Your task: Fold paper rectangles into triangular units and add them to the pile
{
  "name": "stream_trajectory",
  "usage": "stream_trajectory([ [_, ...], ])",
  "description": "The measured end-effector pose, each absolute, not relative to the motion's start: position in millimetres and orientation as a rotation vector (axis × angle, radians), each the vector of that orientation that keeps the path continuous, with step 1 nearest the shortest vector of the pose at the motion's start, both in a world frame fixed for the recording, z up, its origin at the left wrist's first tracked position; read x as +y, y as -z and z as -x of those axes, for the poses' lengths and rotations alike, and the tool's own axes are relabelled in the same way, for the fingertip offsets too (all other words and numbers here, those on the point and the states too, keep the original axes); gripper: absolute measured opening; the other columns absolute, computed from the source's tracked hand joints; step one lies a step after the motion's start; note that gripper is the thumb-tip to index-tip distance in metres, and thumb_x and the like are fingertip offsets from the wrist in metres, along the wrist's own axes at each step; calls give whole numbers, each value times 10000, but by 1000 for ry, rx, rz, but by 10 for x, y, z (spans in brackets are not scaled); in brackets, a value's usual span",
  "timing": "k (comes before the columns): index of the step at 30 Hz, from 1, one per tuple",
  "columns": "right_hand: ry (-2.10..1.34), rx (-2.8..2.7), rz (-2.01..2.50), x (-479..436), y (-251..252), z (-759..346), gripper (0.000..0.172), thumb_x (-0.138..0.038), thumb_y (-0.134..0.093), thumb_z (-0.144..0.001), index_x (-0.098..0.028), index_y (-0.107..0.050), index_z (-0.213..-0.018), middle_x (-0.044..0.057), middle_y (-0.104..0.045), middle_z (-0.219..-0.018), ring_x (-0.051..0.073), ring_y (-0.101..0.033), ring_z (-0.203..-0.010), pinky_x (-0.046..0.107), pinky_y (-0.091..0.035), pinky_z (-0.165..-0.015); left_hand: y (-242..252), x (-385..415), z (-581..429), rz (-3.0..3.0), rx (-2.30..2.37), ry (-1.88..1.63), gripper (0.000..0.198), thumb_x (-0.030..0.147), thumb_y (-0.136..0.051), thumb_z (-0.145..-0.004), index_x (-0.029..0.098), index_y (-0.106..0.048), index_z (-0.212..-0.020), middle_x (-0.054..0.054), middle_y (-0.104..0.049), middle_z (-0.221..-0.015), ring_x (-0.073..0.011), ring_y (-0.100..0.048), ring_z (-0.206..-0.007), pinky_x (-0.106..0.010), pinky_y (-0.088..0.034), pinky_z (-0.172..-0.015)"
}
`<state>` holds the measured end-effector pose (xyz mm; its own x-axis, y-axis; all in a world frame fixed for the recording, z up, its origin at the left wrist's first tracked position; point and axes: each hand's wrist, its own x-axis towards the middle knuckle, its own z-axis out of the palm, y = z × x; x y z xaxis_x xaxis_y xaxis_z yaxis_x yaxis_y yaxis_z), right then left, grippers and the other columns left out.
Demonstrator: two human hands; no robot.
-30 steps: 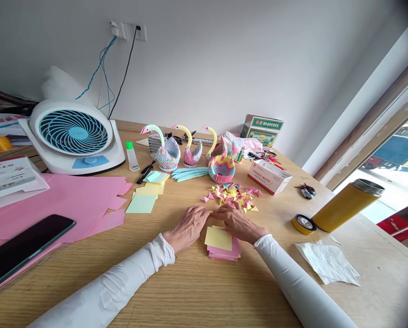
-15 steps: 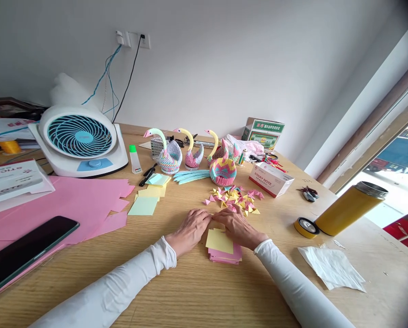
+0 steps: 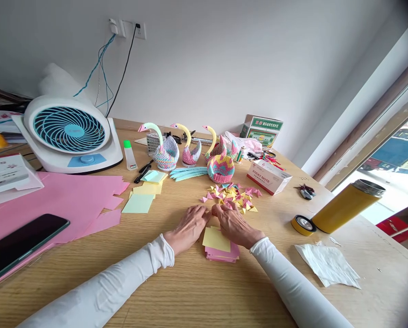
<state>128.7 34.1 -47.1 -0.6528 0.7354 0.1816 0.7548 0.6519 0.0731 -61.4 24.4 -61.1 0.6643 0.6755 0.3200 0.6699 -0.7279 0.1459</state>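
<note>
My left hand and my right hand rest on the wooden table with their fingertips almost meeting. The fingers of both are curled down and pressed together at the tabletop. Whatever lies under them is mostly hidden and too small to name. Just below the right hand, a yellow paper square tops a stack of pink paper squares. Beyond the fingertips spreads a loose heap of small folded paper triangles in pink, yellow and a little blue.
Several paper swans stand at the back beside a sticky note box. To the left are a fan, pink sheets, a phone and pale green paper. A yellow flask and tissue lie right.
The view has shifted slightly, so everything sits a little further left. The fingers of my right hand have curled in a bit more beside the left fingertips.
</note>
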Motion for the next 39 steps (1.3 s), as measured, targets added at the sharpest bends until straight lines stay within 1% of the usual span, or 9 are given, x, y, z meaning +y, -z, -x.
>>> stream_trajectory([
  [4, 265, -2728, 1245, 332, 479, -1278, 417, 35, -405, -637, -156, -475, -1001, 94, -618, -816, 241, -551, -824, 425, -312, -974, 636, 255, 699, -2818, 1013, -597, 493, 58, -382, -832, 205, -468, -1295, -110, -549, -1294, -243, -405, -1286, -453, -281, -1090],
  [8, 306, -2715, 1252, 314, 476, -1257, 394, 32, -407, -647, -174, -478, -976, 86, -606, -807, 238, -532, -791, 425, -318, -970, 698, 294, 743, -2839, 1063, -474, 647, 14, -403, -763, 229, -387, -1373, -102, -513, -1387, -253, -348, -1363, -543, -141, -1127],
  [21, 213, -2602, 1213, 339, 556, -1263, 413, 49, -392, -655, -158, -518, -989, 83, -619, -807, 227, -541, -768, 413, -353, -930, 661, 273, 665, -2950, 1154, -347, 622, -3, -327, -809, 196, -359, -1397, -130, -492, -1409, -236, -334, -1383, -529, -166, -1125],
  [26, 122, -2487, 1180, 412, 644, -1376, 515, 39, -395, -705, -185, -486, -1159, 77, -690, -921, 220, -599, -852, 405, -347, -931, 638, 334, 698, -2933, 1166, -350, 613, -21, -301, -809, 179, -364, -1385, -112, -483, -1422, -231, -261, -1417, -513, -190, -1122],
  [29, 96, -2404, 1186, 388, 657, -1481, 462, 39, -374, -770, -195, -495, -1150, 87, -708, -987, 225, -617, -901, 429, -318, -950, 661, 383, 691, -2913, 1159, -388, 575, -16, -274, -823, 138, -378, -1368, -141, -423, -1462, -235, -249, -1418, -499, -227, -1110],
  [31, 58, -2345, 1158, 322, 654, -1552, 417, 32, -366, -816, -201, -499, -1136, 77, -715, -1000, 215, -631, -894, 444, -288, -979, 670, 411, 663, -2871, 1162, -491, 558, -13, -267, -825, 152, -415, -1337, -133, -407, -1470, -227, -298, -1392, -473, -278, -1089],
  [35, -56, -2252, 1086, 124, 623, -1662, 307, -4, -411, -873, -215, -543, -1053, 39, -721, -937, 189, -645, -823, 431, -283, -988, 604, 397, 581, -2730, 1261, -729, 424, 65, -243, -899, 164, -512, -1211, -121, -547, -1309, -209, -473, -1233, -385, -384, -1003],
  [37, -97, -2248, 1110, 39, 593, -1692, 285, -14, -423, -886, -219, -564, -1023, 29, -714, -918, 182, -641, -815, 423, -284, -985, 532, 334, 558, -2621, 1351, -734, 330, 229, -256, -962, 162, -570, -1036, -119, -637, -1084, -221, -572, -1051, -359, -437, -897],
  [39, -126, -2254, 1136, -12, 565, -1707, 278, -21, -430, -893, -221, -577, -1017, 24, -709, -909, 181, -638, -812, 426, -276, -990, 462, 246, 553, -2485, 1434, -616, 360, 460, -345, -940, 193, -565, -841, -66, -647, -839, -224, -607, -830, -330, -452, -722],
])
